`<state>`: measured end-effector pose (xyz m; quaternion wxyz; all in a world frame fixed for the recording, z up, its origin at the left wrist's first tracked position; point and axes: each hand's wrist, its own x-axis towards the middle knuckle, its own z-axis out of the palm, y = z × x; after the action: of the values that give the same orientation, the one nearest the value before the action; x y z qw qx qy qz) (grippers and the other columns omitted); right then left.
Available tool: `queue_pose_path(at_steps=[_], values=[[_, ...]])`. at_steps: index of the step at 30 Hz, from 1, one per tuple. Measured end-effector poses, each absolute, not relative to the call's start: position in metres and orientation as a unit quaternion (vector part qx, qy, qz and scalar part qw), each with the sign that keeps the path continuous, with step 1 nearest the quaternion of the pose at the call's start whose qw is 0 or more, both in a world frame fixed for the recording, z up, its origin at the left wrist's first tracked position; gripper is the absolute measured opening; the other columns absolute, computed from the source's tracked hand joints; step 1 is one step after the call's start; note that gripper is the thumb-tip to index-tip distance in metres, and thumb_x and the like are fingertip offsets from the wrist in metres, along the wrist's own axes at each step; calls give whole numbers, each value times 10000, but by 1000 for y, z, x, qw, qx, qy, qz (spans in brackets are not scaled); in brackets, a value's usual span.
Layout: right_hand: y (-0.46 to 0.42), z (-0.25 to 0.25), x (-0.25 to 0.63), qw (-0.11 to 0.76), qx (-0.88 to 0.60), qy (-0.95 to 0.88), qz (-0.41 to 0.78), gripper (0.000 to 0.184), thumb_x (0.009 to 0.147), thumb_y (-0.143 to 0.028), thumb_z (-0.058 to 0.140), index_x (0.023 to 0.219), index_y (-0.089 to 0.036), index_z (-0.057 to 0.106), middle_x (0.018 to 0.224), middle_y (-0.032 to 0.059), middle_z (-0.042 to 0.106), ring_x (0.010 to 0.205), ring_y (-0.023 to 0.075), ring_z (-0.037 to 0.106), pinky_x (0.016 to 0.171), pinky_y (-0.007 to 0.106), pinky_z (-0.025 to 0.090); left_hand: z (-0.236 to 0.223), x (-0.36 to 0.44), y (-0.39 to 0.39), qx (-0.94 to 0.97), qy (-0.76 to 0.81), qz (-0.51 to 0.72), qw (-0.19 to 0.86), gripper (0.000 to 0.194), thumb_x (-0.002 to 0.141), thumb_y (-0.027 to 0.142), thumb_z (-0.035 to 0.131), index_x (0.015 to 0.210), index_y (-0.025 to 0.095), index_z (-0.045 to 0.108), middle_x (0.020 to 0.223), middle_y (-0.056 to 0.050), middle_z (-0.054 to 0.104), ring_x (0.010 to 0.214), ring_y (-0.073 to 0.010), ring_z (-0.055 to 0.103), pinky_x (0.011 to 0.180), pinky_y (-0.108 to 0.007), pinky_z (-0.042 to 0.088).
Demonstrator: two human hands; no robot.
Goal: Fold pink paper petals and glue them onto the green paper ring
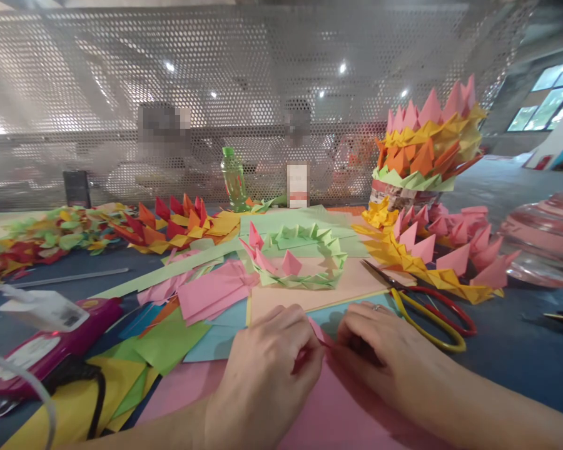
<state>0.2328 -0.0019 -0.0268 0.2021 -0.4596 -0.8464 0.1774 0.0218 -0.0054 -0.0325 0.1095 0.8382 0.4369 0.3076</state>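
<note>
Between left hand [272, 365] and right hand [387, 347]: pink paper piece [318, 330], fingertips of both pinching it; fold stage hidden. Beyond, on surface: light green paper ring [326, 279], few pink petals [291, 264] at left and front, remainder without petals. Farther right: yellow-and-pink petal ring [443, 279], apparently well advanced. Left: pink slips [213, 290], unfolded.

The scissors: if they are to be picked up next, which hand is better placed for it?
Probably the right hand: the scissors lie just beyond it, while the left hand is farther away. Both hands seem to pinch pink paper now.
</note>
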Motion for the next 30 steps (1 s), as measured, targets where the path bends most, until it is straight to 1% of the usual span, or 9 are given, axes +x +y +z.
queue_pose_path(at_steps=[3,7,13,16,18,20,23,30], values=[[-2,-28,233,200,-456,-849,175,237,977,-222,570,755,-206,488,756,-20,543,704,154,478,650,289,322,-31,22,-5,838,438,309,102,202,844,74,571,679,178,520,697,24,546,646,-134,489,576,-268,289],[-2,-28,234,199,-455,-851,173,238,978,-220,565,755,-205,484,753,-22,538,698,150,467,643,284,320,-30,23,-5,837,445,299,107,197,856,81,580,690,178,538,717,17,564,673,-144,515,592,-268,321],[-2,-28,234,203,-461,-847,170,216,941,-199,597,760,-207,477,739,-28,531,685,149,465,631,282,317,-30,23,-7,840,450,282,109,190,875,95,585,707,179,557,738,10,577,699,-156,538,606,-271,357],[0,-27,233,206,-488,-831,168,210,916,-205,616,772,-213,463,750,-22,539,688,157,471,623,285,314,-28,23,-6,838,455,280,113,198,891,107,583,710,182,560,749,9,586,712,-164,557,610,-276,365],[0,-26,233,211,-507,-819,167,199,900,-209,623,788,-217,459,774,-13,551,706,169,480,622,290,314,-27,23,-5,832,460,282,128,173,896,119,589,742,193,570,780,15,601,729,-167,578,619,-279,378],[1,-25,233,212,-507,-817,174,177,887,-188,618,807,-219,463,803,-8,562,733,178,489,632,295,319,-26,23,-4,825,466,282,150,122,902,126,586,818,215,593,842,22,619,757,-169,600,641,-284,402],[2,-24,234,205,-498,-820,193,161,865,-133,598,820,-219,470,820,-11,568,752,180,496,648,300,327,-26,22,-5,823,466,279,167,143,910,113,542,919,244,599,921,25,623,799,-176,615,675,-299,434],[3,-23,236,203,-485,-821,221,192,808,-37,539,848,-219,491,840,-11,581,775,184,511,663,305,335,-29,17,-7,848,424,282,146,240,940,80,398,1008,248,555,973,-7,609,836,-205,617,711,-348,476]])
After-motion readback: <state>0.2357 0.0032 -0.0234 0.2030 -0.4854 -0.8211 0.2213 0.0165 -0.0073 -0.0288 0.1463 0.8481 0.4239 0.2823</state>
